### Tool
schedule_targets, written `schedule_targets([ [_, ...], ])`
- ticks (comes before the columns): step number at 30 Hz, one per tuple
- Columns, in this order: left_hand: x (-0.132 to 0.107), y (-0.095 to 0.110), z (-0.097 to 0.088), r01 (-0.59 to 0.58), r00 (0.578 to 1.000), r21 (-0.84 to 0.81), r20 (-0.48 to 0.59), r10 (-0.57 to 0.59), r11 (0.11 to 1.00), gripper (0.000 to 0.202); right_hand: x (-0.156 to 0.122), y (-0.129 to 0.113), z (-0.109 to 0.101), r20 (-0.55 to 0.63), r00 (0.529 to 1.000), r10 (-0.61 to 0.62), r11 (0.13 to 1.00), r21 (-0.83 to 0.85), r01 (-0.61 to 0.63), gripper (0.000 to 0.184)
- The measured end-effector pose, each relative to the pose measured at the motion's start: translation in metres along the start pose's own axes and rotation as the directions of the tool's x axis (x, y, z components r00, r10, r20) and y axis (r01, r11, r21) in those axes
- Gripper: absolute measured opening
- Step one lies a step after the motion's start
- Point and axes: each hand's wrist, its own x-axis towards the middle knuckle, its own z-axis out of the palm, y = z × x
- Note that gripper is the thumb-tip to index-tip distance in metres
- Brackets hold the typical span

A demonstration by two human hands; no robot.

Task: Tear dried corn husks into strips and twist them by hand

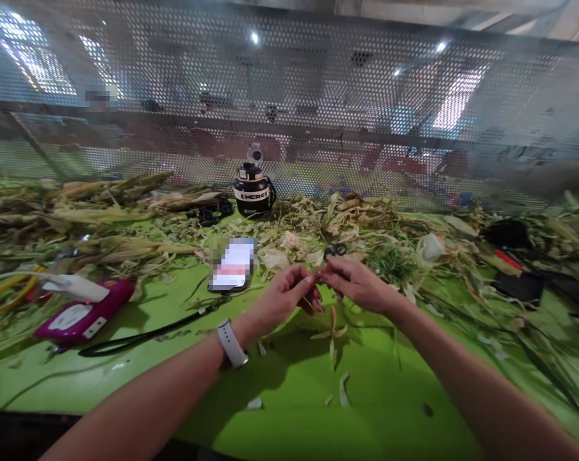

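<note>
Both hands meet over the green table [289, 426], fingertips nearly touching. The left hand [293, 291] has its thumb pressed to the fingers, and the right hand [351, 282] pinches in from the other side. Between them is a small piece [318, 276], mostly hidden, and I can't tell what it is. Just below the fingers is a four-armed husk star [333, 332] of narrow, pale strips; I can't make out whether anything joins it to the hands.

A white watch strap [230, 344] circles the left wrist. Black scissor handles [336, 250] poke out just behind the right hand, near a tuft of green fibres [390, 261]. Left of the hands lies a phone [232, 264], its screen lit, with a black lanyard [155, 339] trailing from near its lower end towards a magenta device [88, 315] with a white plug [81, 287] on it. Dry corn husks [111, 205] litter the back — a black ENERGY jug [253, 198] stands among them — before a perforated metal screen [309, 77].
</note>
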Motion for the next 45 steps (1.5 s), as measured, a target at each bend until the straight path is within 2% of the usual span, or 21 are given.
schedule_targets([
  [4, -0.001, 0.001, -0.002, 0.028, 0.999, -0.04, 0.044, -0.026, 0.999, 0.026, -0.001, 0.0, 0.0, -0.009, 0.999, -0.045, 0.998, -0.044, 0.044, 0.033],
  [8, 0.0, 0.001, -0.001, 0.033, 0.999, -0.077, -0.019, -0.035, 0.996, 0.021, -0.001, 0.0, -0.001, -0.018, 0.999, -0.05, 0.998, -0.034, 0.05, 0.034],
  [15, 0.002, 0.0, 0.001, -0.021, 0.995, -0.15, -0.103, 0.006, 0.988, 0.021, 0.001, 0.001, 0.002, -0.101, 0.99, -0.101, 0.988, -0.128, 0.087, 0.033],
  [19, 0.004, -0.001, -0.002, -0.009, 0.991, -0.307, -0.127, -0.032, 0.952, 0.02, -0.001, -0.001, 0.001, -0.237, 0.961, -0.143, 0.979, -0.179, 0.102, 0.025],
  [22, 0.005, -0.002, -0.003, 0.019, 0.989, -0.407, -0.129, -0.078, 0.913, 0.02, -0.002, 0.0, 0.005, -0.224, 0.954, -0.2, 0.97, -0.181, 0.161, 0.022],
  [26, 0.003, -0.002, -0.001, 0.05, 0.989, -0.47, -0.102, -0.111, 0.881, 0.018, 0.0, 0.005, 0.014, -0.274, 0.915, -0.295, 0.935, -0.278, 0.218, 0.015],
  [31, 0.002, -0.001, 0.002, 0.078, 0.982, -0.503, -0.113, -0.155, 0.861, 0.019, 0.001, 0.009, 0.021, -0.361, 0.87, -0.336, 0.92, -0.324, 0.22, 0.014],
  [35, 0.002, -0.003, 0.003, 0.07, 0.985, -0.486, -0.104, -0.137, 0.871, 0.022, 0.0, 0.01, 0.024, -0.409, 0.846, -0.341, 0.917, -0.343, 0.203, 0.017],
  [39, 0.002, -0.004, 0.004, 0.011, 0.993, -0.411, -0.105, -0.06, 0.911, 0.025, -0.001, 0.008, 0.028, -0.46, 0.832, -0.309, 0.932, -0.319, 0.17, 0.019],
  [41, 0.001, -0.004, 0.005, -0.029, 0.994, -0.318, -0.108, -0.006, 0.948, 0.024, 0.0, 0.006, 0.03, -0.472, 0.846, -0.247, 0.956, -0.259, 0.135, 0.021],
  [45, 0.0, -0.005, 0.008, -0.102, 0.986, -0.074, -0.141, 0.091, 0.992, 0.027, 0.001, 0.005, 0.035, -0.438, 0.896, -0.073, 0.997, -0.025, 0.069, 0.025],
])
